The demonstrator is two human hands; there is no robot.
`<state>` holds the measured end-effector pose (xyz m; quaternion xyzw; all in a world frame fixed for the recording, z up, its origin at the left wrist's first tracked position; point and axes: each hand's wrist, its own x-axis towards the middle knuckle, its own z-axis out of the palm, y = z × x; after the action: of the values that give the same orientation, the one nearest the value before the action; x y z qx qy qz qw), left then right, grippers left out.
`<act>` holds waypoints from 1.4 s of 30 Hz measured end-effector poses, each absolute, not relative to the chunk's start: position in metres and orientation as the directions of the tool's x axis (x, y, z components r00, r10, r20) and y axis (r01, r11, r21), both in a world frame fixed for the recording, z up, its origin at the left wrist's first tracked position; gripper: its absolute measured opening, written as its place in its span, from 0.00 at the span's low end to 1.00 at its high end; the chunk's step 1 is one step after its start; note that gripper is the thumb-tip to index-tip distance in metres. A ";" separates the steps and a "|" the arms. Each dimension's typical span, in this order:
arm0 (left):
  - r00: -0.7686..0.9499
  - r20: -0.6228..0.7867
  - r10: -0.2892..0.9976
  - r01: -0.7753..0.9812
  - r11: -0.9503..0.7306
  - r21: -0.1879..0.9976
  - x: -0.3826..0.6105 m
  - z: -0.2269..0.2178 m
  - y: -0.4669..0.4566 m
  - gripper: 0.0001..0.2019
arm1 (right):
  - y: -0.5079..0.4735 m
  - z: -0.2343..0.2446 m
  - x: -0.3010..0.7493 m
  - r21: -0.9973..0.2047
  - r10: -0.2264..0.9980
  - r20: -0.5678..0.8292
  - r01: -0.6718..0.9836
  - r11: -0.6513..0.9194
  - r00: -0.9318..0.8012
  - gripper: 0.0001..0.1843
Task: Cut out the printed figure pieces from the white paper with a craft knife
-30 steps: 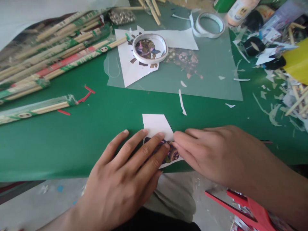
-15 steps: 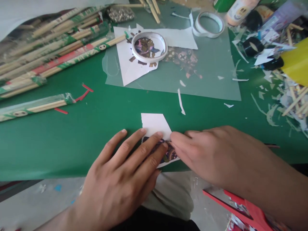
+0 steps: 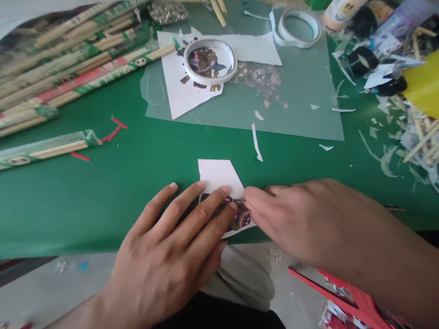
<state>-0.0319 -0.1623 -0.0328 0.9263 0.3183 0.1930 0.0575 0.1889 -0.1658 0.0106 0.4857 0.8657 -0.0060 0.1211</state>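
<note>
A piece of white paper (image 3: 217, 175) with a dark, colourful printed picture (image 3: 242, 214) on its lower part lies at the near edge of the green table. My left hand (image 3: 174, 237) rests flat on it, fingers spread, covering part of the print. At the paper's right edge, my right hand (image 3: 291, 212) is closed, thumb and fingertips pinched together against the print. What sits between those fingertips, if anything, is hidden. Just beyond the right wrist a thin dark object (image 3: 394, 209) lies on the table, partly covered by the arm.
A tape roll (image 3: 210, 80) sits on a printed sheet atop a translucent sheet (image 3: 302, 109); another tape roll (image 3: 298, 29) lies behind. Wrapped chopsticks (image 3: 92, 87) fill the left. Bottles (image 3: 343, 11), paper scraps and sticks crowd the right. Below the edge is a red plastic stool (image 3: 363, 299).
The view has shifted slightly, so the table items appear a little higher and further left. Both hands stay in nearly the same place on the paper.
</note>
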 end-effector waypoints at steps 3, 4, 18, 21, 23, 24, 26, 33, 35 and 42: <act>0.724 0.317 0.613 0.567 -0.790 0.233 -0.032 -0.033 -0.163 0.18 | -0.167 0.011 0.189 0.112 0.836 -0.229 0.840 0.531 -0.498 0.10; 0.725 0.315 0.612 0.567 -0.790 0.233 -0.032 -0.034 -0.163 0.18 | -0.167 0.011 0.190 0.115 0.834 -0.234 0.838 0.534 -0.500 0.10; 0.730 0.326 0.601 0.552 -0.799 0.237 -0.030 -0.032 -0.160 0.17 | -0.176 0.009 0.199 0.138 0.858 -0.193 0.853 0.504 -0.476 0.11; 0.731 0.329 0.598 0.546 -0.802 0.242 -0.032 -0.032 -0.160 0.17 | -0.176 0.008 0.206 0.101 0.854 -0.158 0.852 0.513 -0.496 0.10; 0.744 0.325 0.584 0.525 -0.812 0.256 -0.034 -0.030 -0.158 0.16 | -0.176 0.008 0.210 0.046 0.861 -0.091 0.862 0.505 -0.500 0.12; 0.757 0.321 0.569 0.503 -0.821 0.269 -0.036 -0.028 -0.156 0.15 | -0.177 0.008 0.212 0.012 0.869 -0.045 0.869 0.494 -0.493 0.14; 0.801 0.294 0.522 0.443 -0.846 0.298 -0.039 -0.023 -0.146 0.16 | -0.177 0.007 0.212 -0.076 0.884 0.044 0.881 0.468 -0.466 0.15; 0.929 0.229 0.290 0.241 -0.945 0.219 -0.051 -0.002 -0.092 0.19 | -0.174 -0.005 0.201 -0.186 0.827 0.120 0.806 0.562 -0.549 0.17; 0.925 0.237 0.297 0.265 -0.951 0.158 -0.054 0.002 -0.094 0.20 | -0.178 -0.007 0.194 -0.143 0.823 0.155 0.812 0.565 -0.546 0.17; 0.778 0.313 0.545 0.534 -0.836 0.128 -0.056 -0.009 -0.159 0.14 | -0.206 -0.001 0.159 -0.112 0.913 0.187 0.915 0.387 -0.363 0.17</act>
<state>-0.0558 -0.1592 -0.0090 0.9427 0.2860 0.1711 0.0158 0.1594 -0.2060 -0.0011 0.5537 0.8255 0.0057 -0.1095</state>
